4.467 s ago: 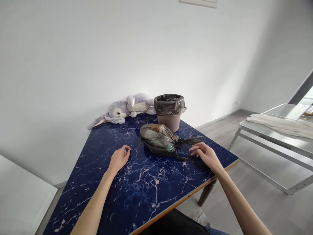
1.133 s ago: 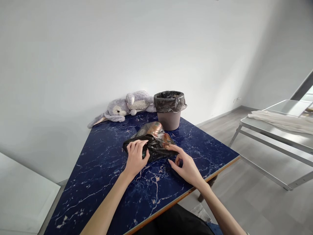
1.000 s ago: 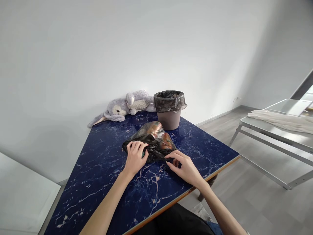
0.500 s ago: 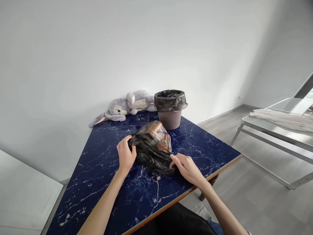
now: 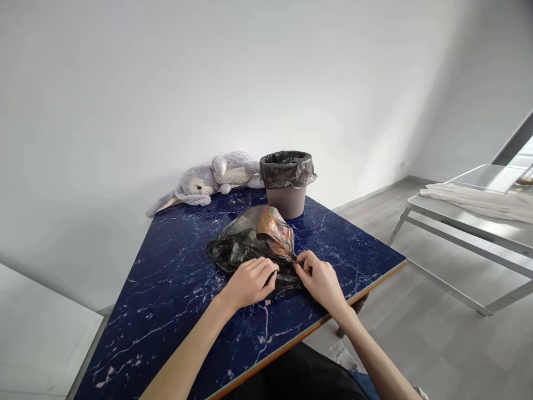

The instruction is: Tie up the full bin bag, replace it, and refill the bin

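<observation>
A thin black plastic bag lies on the blue marbled table, with something orange and red showing through its film on the right. My left hand is closed on the bag's near side, fingers curled over gathered film. Close beside it, my right hand pinches the bag's near right edge between thumb and fingers. What lies inside the bag is only partly visible through the plastic.
Behind the bag stands a mauve bin lined with a black bag. A grey plush rabbit lies along the wall. Off to the right is a metal-framed folding table with a white cloth on it.
My left hand has moved from the bag's left side to its near middle, close to my right hand. The bag's left part now spreads loose on the table.
</observation>
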`<action>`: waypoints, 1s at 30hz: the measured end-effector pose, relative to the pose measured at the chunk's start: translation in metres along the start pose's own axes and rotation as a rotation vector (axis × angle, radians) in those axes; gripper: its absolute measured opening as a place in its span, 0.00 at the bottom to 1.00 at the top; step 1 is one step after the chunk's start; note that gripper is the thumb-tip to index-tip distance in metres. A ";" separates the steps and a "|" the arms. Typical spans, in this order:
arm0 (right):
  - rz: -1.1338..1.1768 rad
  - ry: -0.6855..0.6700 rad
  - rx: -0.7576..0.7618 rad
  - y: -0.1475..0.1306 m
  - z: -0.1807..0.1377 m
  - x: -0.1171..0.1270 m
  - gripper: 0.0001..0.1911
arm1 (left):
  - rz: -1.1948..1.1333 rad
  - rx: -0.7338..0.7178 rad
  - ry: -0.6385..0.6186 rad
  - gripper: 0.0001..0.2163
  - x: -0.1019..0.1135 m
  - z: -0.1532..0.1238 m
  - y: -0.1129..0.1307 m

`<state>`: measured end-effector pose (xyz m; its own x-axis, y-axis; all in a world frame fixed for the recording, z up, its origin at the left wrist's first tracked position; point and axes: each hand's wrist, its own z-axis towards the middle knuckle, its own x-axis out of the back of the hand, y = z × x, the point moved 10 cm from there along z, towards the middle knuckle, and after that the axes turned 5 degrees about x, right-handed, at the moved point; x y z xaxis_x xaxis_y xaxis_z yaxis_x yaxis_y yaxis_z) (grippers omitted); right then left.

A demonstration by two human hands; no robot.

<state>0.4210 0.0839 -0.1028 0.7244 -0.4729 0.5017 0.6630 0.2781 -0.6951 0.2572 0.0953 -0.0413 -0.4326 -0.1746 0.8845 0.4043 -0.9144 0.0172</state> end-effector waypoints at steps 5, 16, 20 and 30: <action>0.080 0.055 0.000 -0.011 0.001 0.013 0.12 | 0.005 0.141 -0.021 0.13 -0.006 -0.011 -0.027; 0.410 -0.273 0.198 -0.063 -0.007 0.000 0.16 | 0.006 0.367 0.186 0.17 -0.003 -0.016 -0.056; 0.511 -0.506 0.245 -0.080 -0.010 -0.012 0.18 | -0.050 0.314 0.182 0.19 0.002 -0.006 -0.045; 0.637 -0.747 0.236 -0.088 -0.021 -0.024 0.19 | -0.237 0.251 0.083 0.12 -0.003 0.006 -0.015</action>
<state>0.3412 0.0539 -0.0646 0.8358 0.4439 0.3230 0.0734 0.4928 -0.8671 0.2570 0.1121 -0.0410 -0.5979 -0.0066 0.8016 0.4655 -0.8169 0.3405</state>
